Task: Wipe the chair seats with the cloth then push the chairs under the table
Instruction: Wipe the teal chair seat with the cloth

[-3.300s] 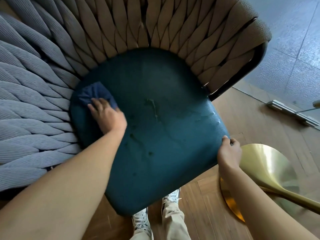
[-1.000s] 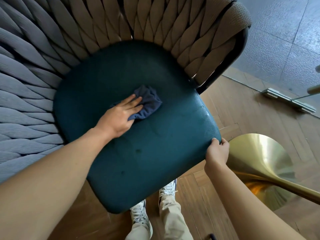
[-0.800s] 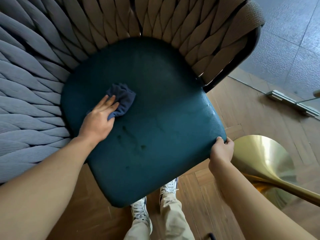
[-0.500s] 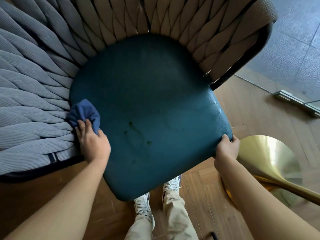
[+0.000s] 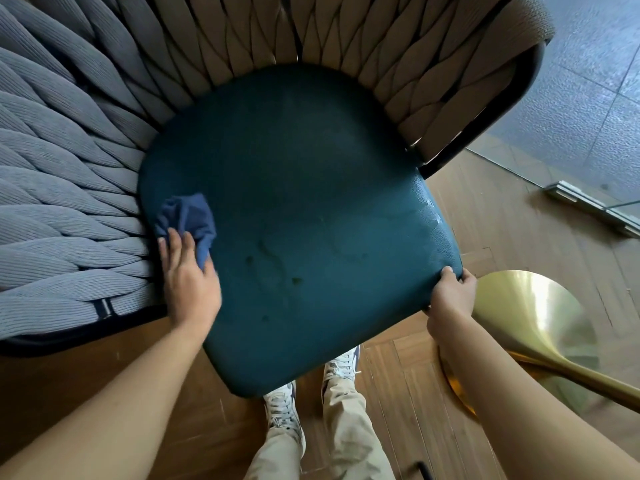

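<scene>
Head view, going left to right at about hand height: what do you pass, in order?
Grey woven armrest → blue cloth under the left hand → teal seat → right hand gripping the seat's edge → brass table base.

Brown wood parquet floor [image 5: 502, 216] under my feet, boards laid in blocks. Grey textured stone tiles [image 5: 585, 95] beyond it, upper right. Silver metal floor track [image 5: 588, 207] runs along that edge. Flared brushed-brass pedestal base [image 5: 526, 317] stands on parquet at my right, sheen bright on its cone. Daylight falls from right.
</scene>
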{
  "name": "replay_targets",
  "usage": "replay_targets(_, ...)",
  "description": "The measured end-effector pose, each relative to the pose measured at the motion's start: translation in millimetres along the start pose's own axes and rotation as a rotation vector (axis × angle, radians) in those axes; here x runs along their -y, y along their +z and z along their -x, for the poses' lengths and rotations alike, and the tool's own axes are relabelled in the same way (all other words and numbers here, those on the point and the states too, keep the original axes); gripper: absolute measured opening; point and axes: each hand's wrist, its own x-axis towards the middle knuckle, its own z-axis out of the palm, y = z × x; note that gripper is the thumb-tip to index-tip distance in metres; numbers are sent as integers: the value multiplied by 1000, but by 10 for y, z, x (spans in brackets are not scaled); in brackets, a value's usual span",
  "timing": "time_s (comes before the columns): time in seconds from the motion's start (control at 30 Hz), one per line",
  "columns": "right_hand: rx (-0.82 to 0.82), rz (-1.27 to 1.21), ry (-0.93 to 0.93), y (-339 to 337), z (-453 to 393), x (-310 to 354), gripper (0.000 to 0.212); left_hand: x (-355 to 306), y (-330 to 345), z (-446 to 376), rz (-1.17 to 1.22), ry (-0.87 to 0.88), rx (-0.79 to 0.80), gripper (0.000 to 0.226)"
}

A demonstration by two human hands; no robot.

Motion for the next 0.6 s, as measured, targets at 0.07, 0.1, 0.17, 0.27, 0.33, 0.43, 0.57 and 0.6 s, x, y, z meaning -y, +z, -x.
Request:
replay_targets(0.07,-5,2,-6,7,1,-7,42,-366,143,-93,41,-186,-35,50)
replay_targets(0.1,-6,3,-9,9,1,-11,42,-538,199,-119,62,-212,-19,51)
replay_targets(0.17,-3,3,-13,12,-1,-16,42,-648,263,-69,20,-1,49,53)
replay_targets(0.27,-8,2,-7,8,15,-13,42,-320,137,116,-82,531,214,56)
replay_targets(0.33,-7,5,-5,1,26,-2,42,-83,3,122,-74,545,241,54)
replay_targets(0.43,4,4,-2,-6,41,4,42,-238,86,94,-58,159,94,52)
replay_targets(0.57,3,5,-4,-12,44,5,43,-1029,340,56,-7,-12,81,53)
replay_targets(0.6,7,6,-6,-14,36,2,43,-1088,376,86,-39,113,109,55)
